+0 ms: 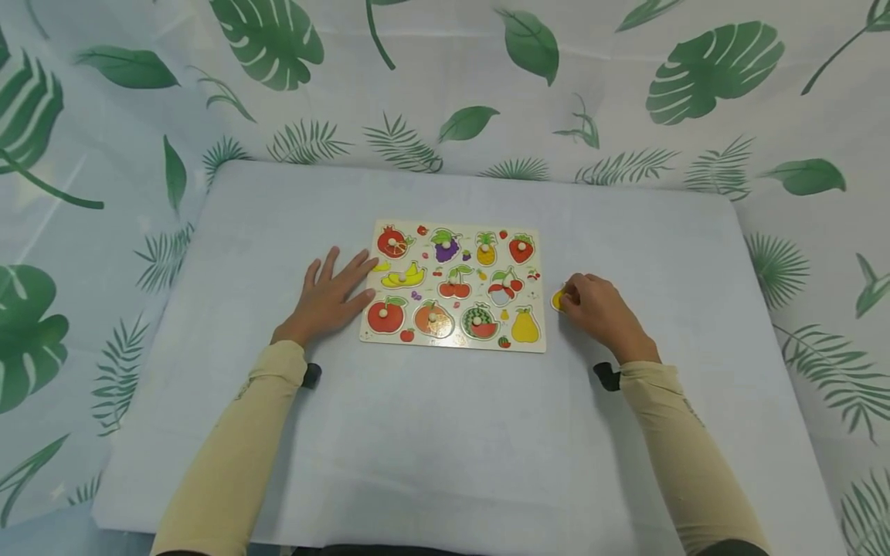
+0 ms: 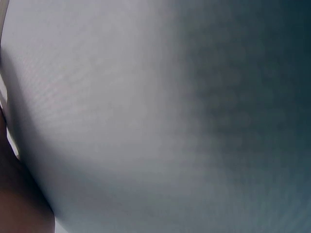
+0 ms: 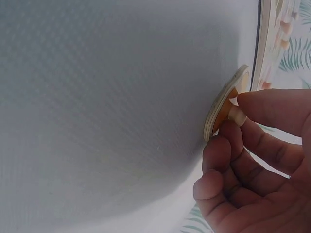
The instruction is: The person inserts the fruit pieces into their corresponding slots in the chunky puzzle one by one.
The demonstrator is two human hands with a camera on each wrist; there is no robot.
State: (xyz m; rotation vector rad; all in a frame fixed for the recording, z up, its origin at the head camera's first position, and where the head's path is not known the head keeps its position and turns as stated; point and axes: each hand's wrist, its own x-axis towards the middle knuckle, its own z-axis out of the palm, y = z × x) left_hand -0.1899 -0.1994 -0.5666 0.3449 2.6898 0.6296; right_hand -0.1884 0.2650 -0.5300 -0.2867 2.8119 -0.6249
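A wooden fruit puzzle board [image 1: 452, 343] lies flat on the table. Most of its fruit pieces carry a small round knob; the yellow pear picture [image 1: 525, 326] at its near right corner shows none. My left hand [image 1: 330, 297] rests with spread fingers at the board's left edge, thumb and fingertips touching it. Just right of the board, my right hand [image 1: 598, 309] pinches a yellow puzzle piece [image 1: 558, 300] by its knob. In the right wrist view the piece [image 3: 221, 114] is tilted, its wooden edge showing, with thumb and fingers around the knob [image 3: 236, 116].
A white cloth covers the table [image 1: 445, 440]. Behind and at the sides hangs a white curtain [image 1: 445, 77] with green leaf prints. The left wrist view holds mostly cloth in shadow, with a bit of skin [image 2: 24, 204] at its lower left.
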